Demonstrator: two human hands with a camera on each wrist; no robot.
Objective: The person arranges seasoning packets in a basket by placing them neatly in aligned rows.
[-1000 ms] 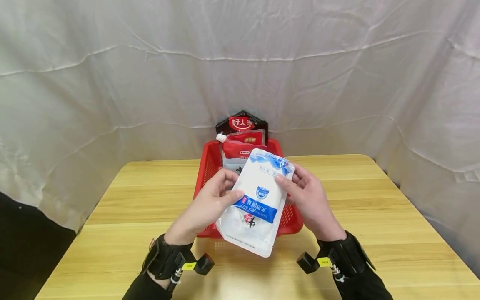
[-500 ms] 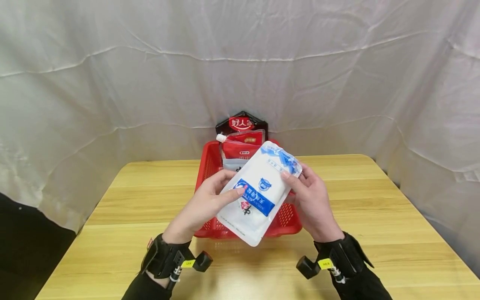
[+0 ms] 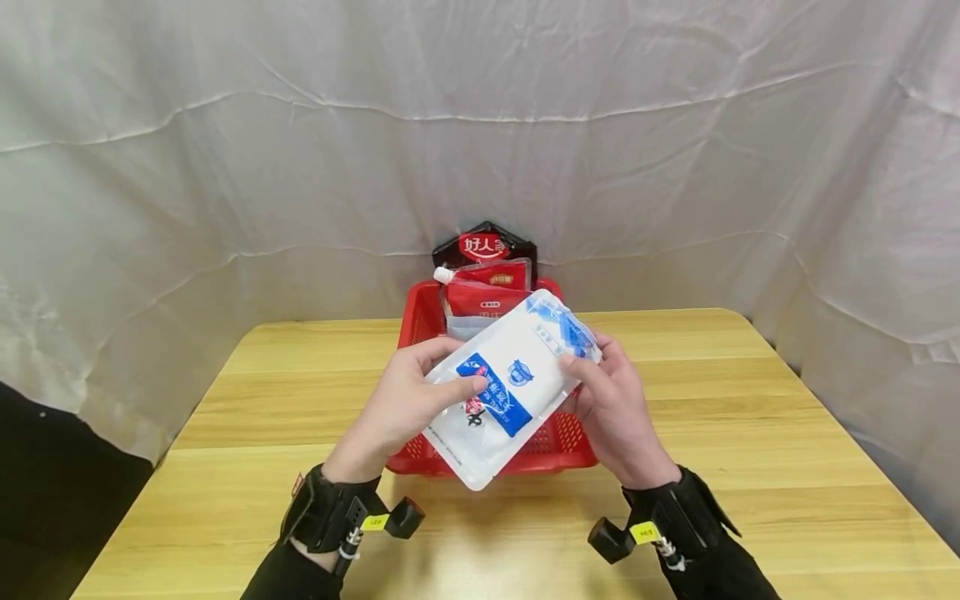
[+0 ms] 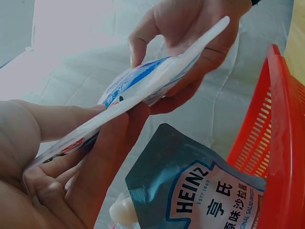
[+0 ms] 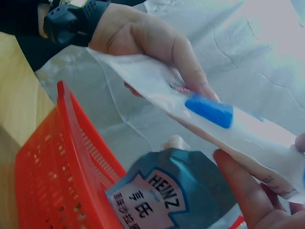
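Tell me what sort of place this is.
Probably a staged recording setup, not a kitchen: a plain light wooden table, a creased white cloth backdrop, and one red perforated plastic basket of food pouches.

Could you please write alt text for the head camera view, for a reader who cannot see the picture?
Two hands, the left hand and the right hand, hold a white pouch with a blue label tilted above a red basket on a wooden table. More sauce pouches stand in the basket's far end, before a white cloth backdrop.
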